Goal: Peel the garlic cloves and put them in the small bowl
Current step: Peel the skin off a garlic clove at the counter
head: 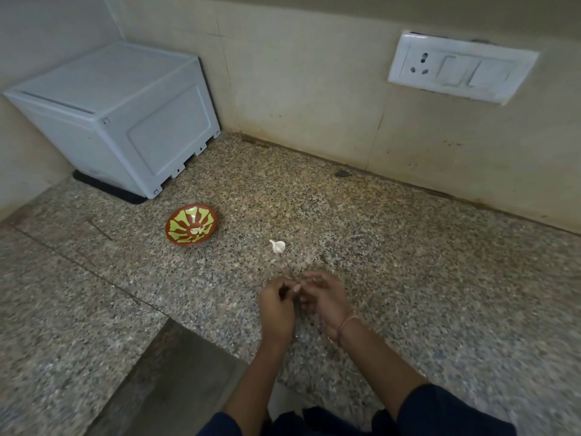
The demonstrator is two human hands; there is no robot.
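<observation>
The left hand [276,306] and right hand [325,298] meet low over the speckled counter [408,278]. Their fingers are curled inward, the tips pinching a small pale piece [297,288] between them, which is too blurred to tell more. A white garlic clove [278,246] with a pointed tip lies on the counter just beyond the hands, apart from them. The small bowl [191,224] – red-brown with a green pattern – stands further left, near a white box [119,114] in the corner.

Speckled granite counter [408,262], small bowl [179,222], garlic [278,246], white box [125,121]
</observation>
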